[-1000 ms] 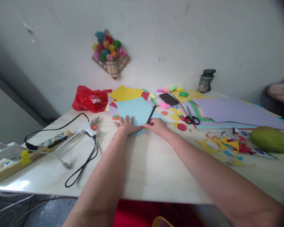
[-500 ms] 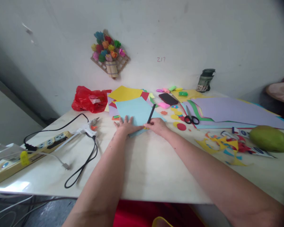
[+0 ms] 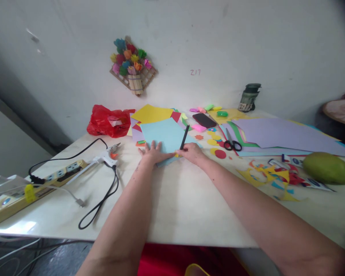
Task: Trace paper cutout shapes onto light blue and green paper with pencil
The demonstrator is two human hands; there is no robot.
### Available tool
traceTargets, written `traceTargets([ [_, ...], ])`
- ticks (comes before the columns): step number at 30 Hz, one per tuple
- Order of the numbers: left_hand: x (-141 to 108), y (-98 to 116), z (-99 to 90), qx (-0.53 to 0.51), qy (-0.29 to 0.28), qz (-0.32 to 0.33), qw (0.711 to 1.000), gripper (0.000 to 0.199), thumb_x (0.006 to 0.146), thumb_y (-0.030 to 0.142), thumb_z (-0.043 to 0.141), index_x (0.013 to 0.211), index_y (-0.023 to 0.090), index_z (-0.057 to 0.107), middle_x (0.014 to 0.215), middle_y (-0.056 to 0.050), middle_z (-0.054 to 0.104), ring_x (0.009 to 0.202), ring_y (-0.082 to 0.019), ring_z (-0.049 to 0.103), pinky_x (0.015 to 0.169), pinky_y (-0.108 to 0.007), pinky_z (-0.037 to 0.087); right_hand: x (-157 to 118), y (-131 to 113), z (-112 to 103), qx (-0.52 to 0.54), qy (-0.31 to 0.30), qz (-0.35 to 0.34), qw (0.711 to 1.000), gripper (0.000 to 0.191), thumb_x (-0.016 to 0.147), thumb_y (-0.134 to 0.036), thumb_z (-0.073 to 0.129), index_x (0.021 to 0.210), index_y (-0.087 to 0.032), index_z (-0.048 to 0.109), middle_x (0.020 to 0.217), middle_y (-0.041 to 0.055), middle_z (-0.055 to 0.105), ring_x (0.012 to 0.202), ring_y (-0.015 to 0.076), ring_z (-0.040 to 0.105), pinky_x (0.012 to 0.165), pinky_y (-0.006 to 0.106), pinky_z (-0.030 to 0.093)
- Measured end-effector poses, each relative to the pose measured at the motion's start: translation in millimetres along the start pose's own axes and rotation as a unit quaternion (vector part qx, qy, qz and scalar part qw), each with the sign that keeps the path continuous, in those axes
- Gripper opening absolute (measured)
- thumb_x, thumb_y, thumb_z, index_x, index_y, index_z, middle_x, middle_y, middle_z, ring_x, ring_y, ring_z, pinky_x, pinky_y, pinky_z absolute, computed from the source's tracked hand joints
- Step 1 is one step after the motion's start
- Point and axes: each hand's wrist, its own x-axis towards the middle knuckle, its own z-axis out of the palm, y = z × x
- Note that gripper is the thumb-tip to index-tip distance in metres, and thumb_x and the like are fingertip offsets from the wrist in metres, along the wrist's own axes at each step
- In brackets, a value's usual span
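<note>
A light blue sheet of paper [image 3: 163, 132] lies on the table in front of me. My left hand [image 3: 152, 154] rests flat on its near left part, fingers spread and the thumb stretched toward the right. In my right hand [image 3: 192, 152] is a black pen [image 3: 184, 137], held upright with a slight tilt, its lower end hidden by the fingers. A small yellow piece [image 3: 177, 155] shows between the left thumb and the right fingertips; its shape is mostly covered.
Scissors [image 3: 232, 145] and red and yellow paper circles [image 3: 220, 154] lie to the right, near lavender sheets [image 3: 276, 132]. Paper scraps [image 3: 264, 176] and a green fruit [image 3: 327, 168] are further right. A glue gun [image 3: 110, 155] and power strip [image 3: 66, 170] lie left, below a red bag [image 3: 110, 120].
The black pen and my right fingers have shifted very slightly. My left hand and the blue sheet stay in place.
</note>
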Motion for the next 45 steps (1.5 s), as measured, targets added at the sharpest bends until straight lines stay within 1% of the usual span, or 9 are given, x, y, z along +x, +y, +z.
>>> traceTargets([
  [4, -1, 0, -0.4, 0.002, -0.001, -0.004, 1.0, 0.084, 0.057, 0.072, 0.029, 0.129, 0.035, 0.008, 0.137, 0.003, 0.0, 0.119, -0.036, -0.009, 0.087, -0.063, 0.001, 0, 1, 0, 0.0, 0.003, 0.005, 1.0, 0.031, 0.062, -0.044, 0.052, 0.059, -0.015, 0.063, 0.051, 0.0005, 0.057, 0.049, 0.0088, 0.048, 0.045, 0.018, 0.031],
  [13, -2, 0, -0.5, -0.005, 0.0, 0.001, 1.0, 0.085, 0.057, 0.073, 0.029, 0.129, 0.034, 0.009, 0.137, 0.002, 0.0, 0.119, -0.036, -0.009, 0.086, -0.064, 0.001, 0, -3, -3, 0.003, -0.002, 0.016, 1.0, 0.026, 0.062, -0.039, 0.053, 0.061, -0.015, 0.064, 0.055, 0.0019, 0.06, 0.053, 0.0103, 0.051, 0.047, 0.019, 0.033],
  [19, -1, 1, -0.5, 0.001, 0.003, -0.001, 1.0, 0.085, 0.056, 0.073, 0.028, 0.129, 0.034, 0.008, 0.137, 0.002, 0.0, 0.119, -0.036, -0.009, 0.086, -0.063, 0.002, -1, -4, -3, 0.004, 0.003, 0.02, 1.0, 0.029, 0.063, -0.041, 0.052, 0.058, -0.015, 0.062, 0.052, 0.0016, 0.058, 0.051, 0.01, 0.049, 0.047, 0.019, 0.033],
  [22, -2, 1, -0.5, 0.004, 0.0, -0.001, 1.0, 0.086, 0.056, 0.073, 0.029, 0.129, 0.034, 0.008, 0.137, 0.002, 0.0, 0.119, -0.036, -0.009, 0.087, -0.063, 0.002, -1, -4, -3, 0.028, 0.022, 0.021, 0.999, 0.032, 0.064, -0.045, 0.05, 0.058, -0.015, 0.061, 0.053, 0.002, 0.058, 0.053, 0.0106, 0.05, 0.048, 0.02, 0.035],
  [25, -2, 1, -0.7, 0.001, 0.003, 0.0, 1.0, 0.085, 0.057, 0.073, 0.029, 0.129, 0.034, 0.009, 0.137, 0.002, 0.0, 0.119, -0.036, -0.009, 0.087, -0.063, 0.001, 0, -5, 0, 0.075, 0.049, -0.002, 0.996, 0.033, 0.067, -0.045, 0.047, 0.065, -0.015, 0.061, 0.059, 0.0023, 0.06, 0.057, 0.0106, 0.053, 0.053, 0.02, 0.038],
  [28, -3, 2, -1.6, -0.002, 0.002, -0.003, 1.0, 0.084, 0.057, 0.073, 0.029, 0.129, 0.034, 0.009, 0.137, 0.001, 0.001, 0.119, -0.036, -0.009, 0.087, -0.063, 0.001, 1, -5, 5, 0.101, 0.041, -0.011, 0.994, 0.033, 0.069, -0.044, 0.046, 0.07, -0.015, 0.061, 0.061, 0.0023, 0.061, 0.059, 0.0104, 0.054, 0.055, 0.02, 0.039],
  [32, -5, 2, -3.3, -0.005, -0.001, -0.004, 1.0, 0.084, 0.058, 0.072, 0.029, 0.129, 0.033, 0.01, 0.137, 0.002, 0.001, 0.119, -0.036, -0.009, 0.087, -0.062, 0.001, 3, -4, 10, 0.077, 0.016, 0.016, 0.997, 0.035, 0.067, -0.047, 0.047, 0.068, -0.016, 0.062, 0.061, 0.0024, 0.062, 0.059, 0.0111, 0.055, 0.054, 0.02, 0.039],
  [39, -4, 0, -4.7, -0.004, 0.001, -0.005, 1.0, 0.076, 0.061, 0.07, 0.027, 0.128, 0.036, 0.012, 0.137, 0.005, 0.003, 0.12, -0.035, -0.007, 0.088, -0.062, -0.001, 2, -5, 11, 0.034, 0.009, 0.008, 0.999, 0.039, 0.065, -0.054, 0.046, 0.069, -0.019, 0.063, 0.064, 0.0022, 0.063, 0.062, 0.0115, 0.055, 0.052, 0.019, 0.037],
  [45, -2, -3, -3.2, 0.0, 0.018, -0.004, 1.0, 0.077, 0.06, 0.07, 0.029, 0.128, 0.037, 0.014, 0.137, 0.003, 0.005, 0.119, -0.034, -0.013, 0.086, -0.062, -0.006, 2, -8, 12, -0.006, 0.019, 0.012, 1.0, 0.041, 0.064, -0.057, 0.045, 0.068, -0.02, 0.063, 0.063, 0.0015, 0.063, 0.06, 0.0112, 0.055, 0.05, 0.019, 0.034],
])
